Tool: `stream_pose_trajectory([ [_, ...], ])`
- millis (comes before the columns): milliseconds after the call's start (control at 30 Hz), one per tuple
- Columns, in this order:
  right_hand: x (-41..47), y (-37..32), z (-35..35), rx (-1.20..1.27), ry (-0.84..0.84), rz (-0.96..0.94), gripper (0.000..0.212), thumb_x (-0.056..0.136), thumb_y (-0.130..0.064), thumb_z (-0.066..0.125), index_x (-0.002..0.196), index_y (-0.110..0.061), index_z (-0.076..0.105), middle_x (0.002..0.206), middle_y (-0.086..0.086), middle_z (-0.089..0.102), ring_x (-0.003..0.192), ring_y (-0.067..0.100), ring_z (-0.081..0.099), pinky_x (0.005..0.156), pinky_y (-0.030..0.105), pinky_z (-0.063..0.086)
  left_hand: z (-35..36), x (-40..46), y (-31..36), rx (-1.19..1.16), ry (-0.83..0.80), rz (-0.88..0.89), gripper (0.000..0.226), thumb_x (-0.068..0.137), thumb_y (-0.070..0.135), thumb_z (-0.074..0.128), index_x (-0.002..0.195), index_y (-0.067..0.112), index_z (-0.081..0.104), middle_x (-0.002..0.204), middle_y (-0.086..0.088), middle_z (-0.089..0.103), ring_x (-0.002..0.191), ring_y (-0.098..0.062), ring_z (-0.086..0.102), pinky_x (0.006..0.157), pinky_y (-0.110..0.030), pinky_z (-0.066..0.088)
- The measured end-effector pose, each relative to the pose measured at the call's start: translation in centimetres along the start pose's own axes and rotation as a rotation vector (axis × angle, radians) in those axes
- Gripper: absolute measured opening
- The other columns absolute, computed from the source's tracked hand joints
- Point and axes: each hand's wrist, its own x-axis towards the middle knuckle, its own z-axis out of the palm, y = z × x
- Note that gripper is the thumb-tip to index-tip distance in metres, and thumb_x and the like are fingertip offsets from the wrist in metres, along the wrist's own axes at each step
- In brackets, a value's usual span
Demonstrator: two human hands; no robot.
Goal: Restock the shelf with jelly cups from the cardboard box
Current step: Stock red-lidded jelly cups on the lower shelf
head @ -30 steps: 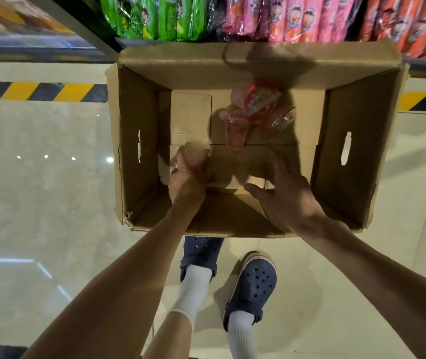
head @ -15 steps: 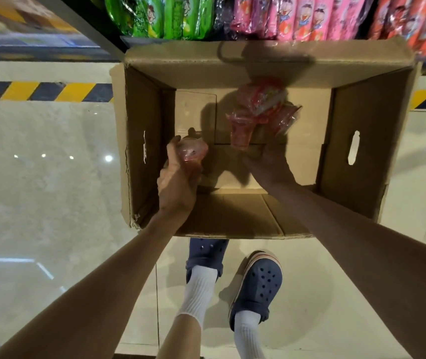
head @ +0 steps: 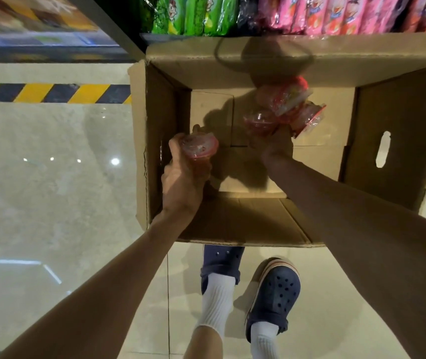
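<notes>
Cardboard box [head: 263, 218] open-topped on the pale tiled floor [head: 51, 190], its far flap just under the shelf [head: 155, 37] edge. Cut-out handle slot shows in its right wall.

Left hand [head: 181, 187] inside the box at the near-left corner, fingers and thumb curled round one red jelly cup [head: 199, 149]; grip closed on it, cup's clear lid facing up toward the camera.

Right hand [head: 271, 149] reaches deeper, toward the box's far middle. It lies in shadow and touches the nearest of a loose cluster of jelly cups [head: 284, 107], three or so, red with clear lids, lying tilted against each other on the box bottom. Cannot tell whether this grip has closed on a cup: fingers hidden behind the hand and in the dark.

Above the box, green snack packets [head: 193, 14] and pink snack packets [head: 336, 14] stand in rows on the shelf. Yellow-and-black hazard tape [head: 51, 93] runs along the floor to the left. Near the bottom, blue clogs [head: 276, 291] with white socks, just behind the box.
</notes>
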Motion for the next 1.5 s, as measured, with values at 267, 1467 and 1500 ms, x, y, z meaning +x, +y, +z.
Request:
stream_pose_trajectory([
  [267, -5.6, -0.2, -2.9, -0.025, -0.177, -0.085, 0.045, 0.088, -0.034, 0.082, 0.125, -0.026, 0.059, 0.104, -0.012, 0.066, 0.099, 0.01, 0.064, 0.071, 0.015, 0.051, -0.5, -0.9, 2.1, 0.05, -0.012, -0.042, 0.07, 0.092, 0.029, 0.076, 0.146, 0.027, 0.032, 0.134, -0.003, 0.063, 0.117, -0.024, 0.065, 0.096, -0.041, 0.057],
  [1467, -38.0, -25.5, -37.3, 0.195, -0.16, -0.658, 0.073, 0.073, -0.035, 0.092, 0.136, -0.04, 0.057, 0.112, -0.026, 0.071, 0.106, -0.011, 0.063, 0.096, 0.016, 0.05, -20.5, -23.2, 40.4, -0.083, 0.012, 0.586, 0.07, 0.092, 0.041, 0.076, 0.148, 0.034, 0.035, 0.13, 0.031, 0.061, 0.119, 0.005, 0.061, 0.101, -0.035, 0.056],
  [1500, -39.2, -26.4, -38.2, 0.199, -0.153, -0.682, 0.072, 0.074, -0.032, 0.092, 0.137, -0.037, 0.057, 0.11, -0.026, 0.072, 0.105, -0.01, 0.064, 0.095, 0.014, 0.049, -21.4, -24.1, 41.6, -0.079, 0.019, 0.601, 0.07, 0.091, 0.042, 0.077, 0.147, 0.036, 0.035, 0.13, 0.029, 0.062, 0.12, 0.003, 0.061, 0.103, -0.038, 0.055],
])
